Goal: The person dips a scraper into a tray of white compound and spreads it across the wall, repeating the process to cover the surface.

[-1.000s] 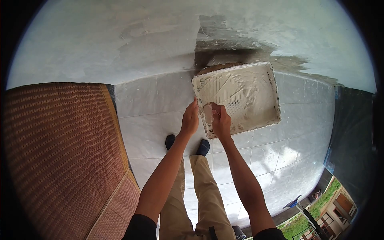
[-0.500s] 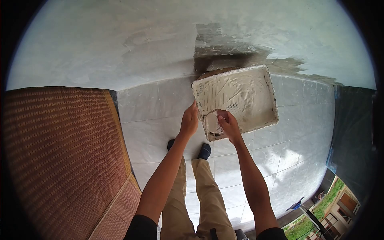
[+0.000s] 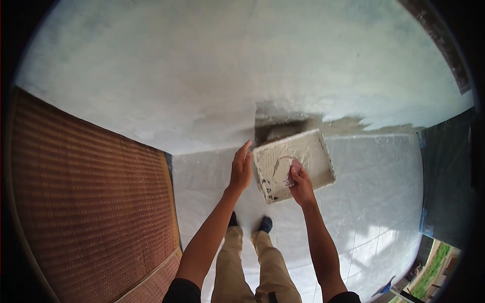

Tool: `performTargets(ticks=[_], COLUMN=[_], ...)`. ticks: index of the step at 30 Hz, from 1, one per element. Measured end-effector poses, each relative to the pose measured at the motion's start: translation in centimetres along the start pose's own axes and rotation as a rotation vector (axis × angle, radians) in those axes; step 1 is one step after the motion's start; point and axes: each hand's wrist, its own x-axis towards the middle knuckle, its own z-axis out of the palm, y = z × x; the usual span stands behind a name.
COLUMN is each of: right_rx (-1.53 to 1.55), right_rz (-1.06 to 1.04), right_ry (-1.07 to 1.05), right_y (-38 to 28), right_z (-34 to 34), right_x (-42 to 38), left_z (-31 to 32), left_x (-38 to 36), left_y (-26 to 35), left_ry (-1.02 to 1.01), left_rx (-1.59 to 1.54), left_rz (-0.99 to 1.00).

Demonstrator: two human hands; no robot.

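Note:
A shallow paint tray (image 3: 323, 156) with a ribbed bottom is coated in pale, wet filler (image 3: 303, 144). It sits tilted at the foot of the wall. My right hand (image 3: 302, 186) is over the tray, its fingers closed around a small pinkish flat scraper (image 3: 295, 166) smeared with filler. The scraper's edge is down at a ridge of filler; the grip partly hides it. Beside the tray's left rim, my left hand (image 3: 241, 167) is raised with fingers stretched and nothing in them. A narrow gap seems to separate it from the rim.
Behind the tray rises a pale wall (image 3: 202, 86) with a dark, rough patch (image 3: 283, 121) low down. A woven brown mat (image 3: 96, 202) stands at left. Grey tiles (image 3: 364, 177) cover the floor; a dark sheet (image 3: 449, 171) hangs at right.
My left hand has let go of the tray's rim and lifted its fingers. The scraper has moved from the lower left corner toward the tray's middle. The view has tilted up toward the wall.

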Motion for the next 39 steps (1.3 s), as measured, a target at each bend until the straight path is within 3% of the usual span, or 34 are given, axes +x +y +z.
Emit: performTargets(ticks=[12, 19, 29, 39], right_rx=[0.067, 0.035, 0.01, -0.018], right_rz=[-0.197, -0.243, -0.346, -0.339], right_ry=[-0.31, -0.34, -0.459, -0.548], right_y=[-13.7, -19.9, -23.1, -20.5], right_z=[18.2, 28.7, 40.7, 50.1], right_x=[-3.1, -5.7, -8.8, -10.2], left_z=[-13.6, -20.8, -31.5, -42.2], left_x=[5.7, 7.3, 8.0, 5.2], left_y=[21.3, 31.8, 39.3, 41.1], left_ry=[0.265, 0.371, 0.47, 0.579], left_rx=[0.022, 0.041, 0.07, 0.15], left_rz=[0.465, 0.649, 0.777, 0.816])
